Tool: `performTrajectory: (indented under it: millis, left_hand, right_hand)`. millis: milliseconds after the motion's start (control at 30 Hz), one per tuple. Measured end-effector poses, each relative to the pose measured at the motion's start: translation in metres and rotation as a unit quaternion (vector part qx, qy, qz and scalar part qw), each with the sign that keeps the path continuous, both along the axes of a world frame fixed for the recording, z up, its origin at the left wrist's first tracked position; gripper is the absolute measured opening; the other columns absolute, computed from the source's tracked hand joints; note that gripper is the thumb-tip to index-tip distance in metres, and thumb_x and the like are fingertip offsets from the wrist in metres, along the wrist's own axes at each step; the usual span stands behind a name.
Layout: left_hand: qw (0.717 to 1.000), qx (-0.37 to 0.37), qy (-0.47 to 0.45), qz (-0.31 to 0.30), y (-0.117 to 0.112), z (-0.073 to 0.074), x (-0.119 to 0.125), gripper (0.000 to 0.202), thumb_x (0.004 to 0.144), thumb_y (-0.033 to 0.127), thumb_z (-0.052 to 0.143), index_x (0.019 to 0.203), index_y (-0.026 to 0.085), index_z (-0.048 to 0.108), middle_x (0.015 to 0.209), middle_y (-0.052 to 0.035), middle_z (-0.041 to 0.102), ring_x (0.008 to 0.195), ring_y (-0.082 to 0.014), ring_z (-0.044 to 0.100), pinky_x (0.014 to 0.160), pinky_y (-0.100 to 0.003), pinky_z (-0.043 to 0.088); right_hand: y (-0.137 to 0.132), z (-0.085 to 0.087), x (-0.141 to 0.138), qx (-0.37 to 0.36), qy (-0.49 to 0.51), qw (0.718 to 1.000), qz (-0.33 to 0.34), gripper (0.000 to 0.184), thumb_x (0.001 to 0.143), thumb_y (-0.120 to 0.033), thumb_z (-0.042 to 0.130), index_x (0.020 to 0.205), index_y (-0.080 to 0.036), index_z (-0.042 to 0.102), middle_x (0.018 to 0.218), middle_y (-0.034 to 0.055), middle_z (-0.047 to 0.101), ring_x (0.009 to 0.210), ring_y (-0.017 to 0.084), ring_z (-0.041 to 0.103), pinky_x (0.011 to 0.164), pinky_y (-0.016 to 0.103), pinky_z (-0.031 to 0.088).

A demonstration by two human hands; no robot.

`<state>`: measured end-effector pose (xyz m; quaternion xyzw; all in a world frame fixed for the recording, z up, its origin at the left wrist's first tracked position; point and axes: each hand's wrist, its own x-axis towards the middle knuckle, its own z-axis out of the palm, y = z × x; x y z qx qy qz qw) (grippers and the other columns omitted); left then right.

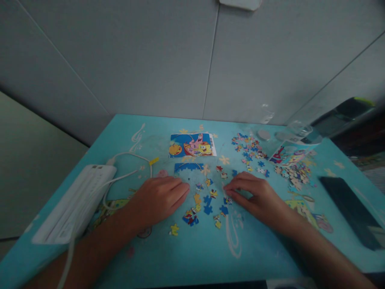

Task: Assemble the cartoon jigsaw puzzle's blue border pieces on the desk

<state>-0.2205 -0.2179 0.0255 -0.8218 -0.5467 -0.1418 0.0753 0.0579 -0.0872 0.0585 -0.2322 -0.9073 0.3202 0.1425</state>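
Observation:
My left hand rests on the table left of the loose jigsaw pieces, its fingers curled and pressed together; anything inside them is hidden. To the right, my right hand has thumb and fingertips nearly meeting in a pinch. A small blue jigsaw piece lies just under those fingertips, and I cannot make out what they grip. Between the hands are several loose pieces, among them a joined colourful cluster and a yellow piece. A joined blue strip of puzzle lies below the printed picture card.
More jigsaw pieces are heaped at the back right, beside a clear container with a printed label. A dark phone-like slab lies far right. On the left is a white power strip with cables. A grey wall stands behind.

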Motion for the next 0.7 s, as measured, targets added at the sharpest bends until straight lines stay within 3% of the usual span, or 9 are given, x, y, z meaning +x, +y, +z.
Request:
performTrajectory:
  millis: [167, 300, 533, 700]
  left_hand:
    - [1.0, -0.005, 0.004, -0.003, 0.0, 0.0, 0.001, 0.02, 0.101, 0.023, 0.048, 0.1, 0.021, 0.067, 0.081, -0.0002, 0.067, 0.076, -0.0176, 0.064, 0.087, -0.042, 0.051]
    - [1.0, -0.005, 0.009, -0.002, 0.0, 0.001, 0.002, 0.02, 0.101, 0.023, 0.047, 0.099, 0.021, 0.067, 0.08, -0.0002, 0.066, 0.075, -0.018, 0.064, 0.084, -0.042, 0.051]
    - [1.0, -0.009, 0.018, 0.006, 0.0, 0.0, 0.002, 0.019, 0.1, 0.024, 0.049, 0.098, 0.021, 0.067, 0.08, -0.0003, 0.066, 0.073, -0.0171, 0.062, 0.082, -0.038, 0.049]
    - [1.0, -0.011, 0.017, 0.0, 0.0, 0.001, 0.002, 0.018, 0.1, 0.023, 0.049, 0.097, 0.021, 0.067, 0.078, 0.0001, 0.065, 0.073, -0.0173, 0.061, 0.081, -0.038, 0.048]
  right_hand:
    - [-0.005, 0.001, -0.001, 0.003, -0.007, 1.0, 0.01, 0.018, 0.099, -0.029, 0.056, 0.105, -0.024, 0.072, 0.096, 0.0054, 0.068, 0.092, 0.019, 0.062, 0.083, 0.034, 0.051]
    - [-0.012, -0.006, -0.005, 0.062, -0.039, 0.997, 0.032, 0.018, 0.099, -0.03, 0.056, 0.103, -0.022, 0.072, 0.095, 0.0067, 0.068, 0.092, 0.021, 0.061, 0.086, 0.038, 0.048]
    - [-0.041, -0.021, -0.02, 0.098, -0.075, 0.991, 0.046, 0.029, 0.091, -0.049, 0.065, 0.098, -0.021, 0.07, 0.091, 0.0068, 0.067, 0.091, 0.025, 0.06, 0.084, 0.041, 0.046]
    - [-0.037, -0.023, -0.021, 0.091, -0.059, 0.992, 0.063, 0.02, 0.095, -0.04, 0.062, 0.097, -0.021, 0.071, 0.092, 0.0063, 0.066, 0.091, 0.022, 0.06, 0.083, 0.038, 0.046]
